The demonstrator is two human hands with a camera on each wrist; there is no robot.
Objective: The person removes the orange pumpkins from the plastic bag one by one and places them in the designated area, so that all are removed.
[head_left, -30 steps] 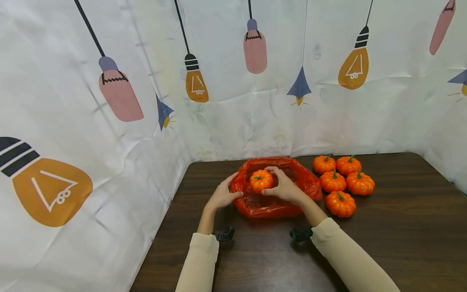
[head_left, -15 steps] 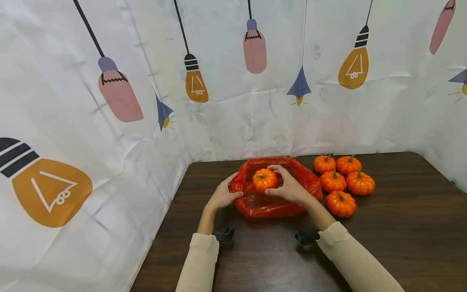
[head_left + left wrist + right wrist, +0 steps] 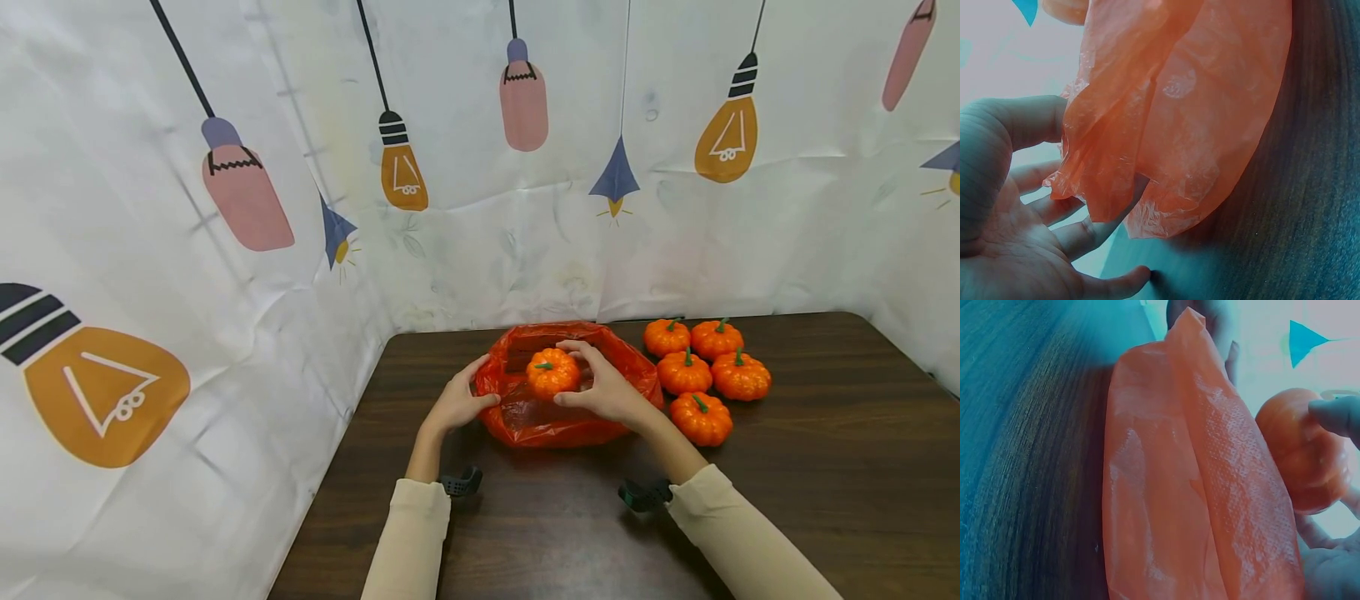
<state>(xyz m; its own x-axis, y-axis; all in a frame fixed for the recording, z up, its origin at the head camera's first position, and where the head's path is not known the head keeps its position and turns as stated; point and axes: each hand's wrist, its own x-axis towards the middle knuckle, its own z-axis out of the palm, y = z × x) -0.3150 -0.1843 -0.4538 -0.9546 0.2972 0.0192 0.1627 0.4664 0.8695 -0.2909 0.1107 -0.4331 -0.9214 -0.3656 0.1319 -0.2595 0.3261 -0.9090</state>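
A red plastic bag (image 3: 525, 433) lies on the table with its mouth spread wide. My left hand (image 3: 456, 403) holds the bag's left rim; in the left wrist view, thumb and fingers stand on either side of the thin red film (image 3: 1210, 112), some fingertips hidden by it. Over the bag's opening, my right hand (image 3: 606, 390) grips a small orange toy pumpkin (image 3: 553, 373) from its right side, green stem toward the left. From the right wrist, the pumpkin (image 3: 1304, 450) shows just above the bag's edge (image 3: 1235, 481), between thumb and fingers.
Several more orange pumpkins (image 3: 741, 377) stand in a cluster right of the bag, the nearest (image 3: 701, 419) close to its right side. All rest on a dark wooden table (image 3: 847, 467). A white printed curtain (image 3: 480, 258) hangs behind and to the left.
My right hand has shifted a little to the right over the bag, carrying the pumpkin with it. The left hand and the bag's rim stay where they were.
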